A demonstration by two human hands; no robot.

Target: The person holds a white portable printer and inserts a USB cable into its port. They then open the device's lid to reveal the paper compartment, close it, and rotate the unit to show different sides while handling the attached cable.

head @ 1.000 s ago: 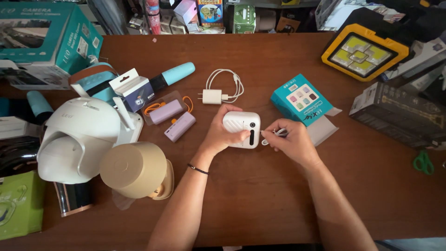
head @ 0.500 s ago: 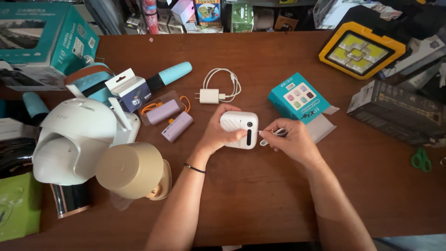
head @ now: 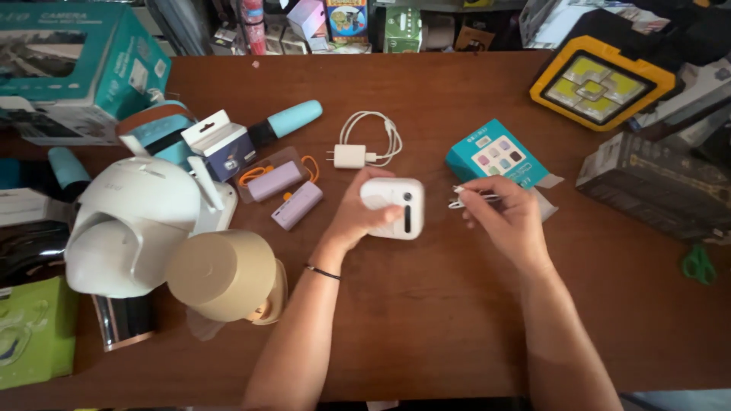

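Your left hand (head: 358, 217) grips white gadget (head: 393, 207); right hand (head: 506, 217) pinches cable (head: 470, 199) beside it. Risk: plug misaligned, gadget slips on counter (head: 457, 320).

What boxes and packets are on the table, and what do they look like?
Large teal box: far left corner, photo on top.
Small white and navy box: left of centre, with hang tab.
Small teal box: beside the right hand, coloured squares on top.
Dark grey box: right edge, long and flat.

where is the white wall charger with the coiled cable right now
In the head view, the white charger lies on the wooden table, just beyond the left hand, right of the purple power banks.
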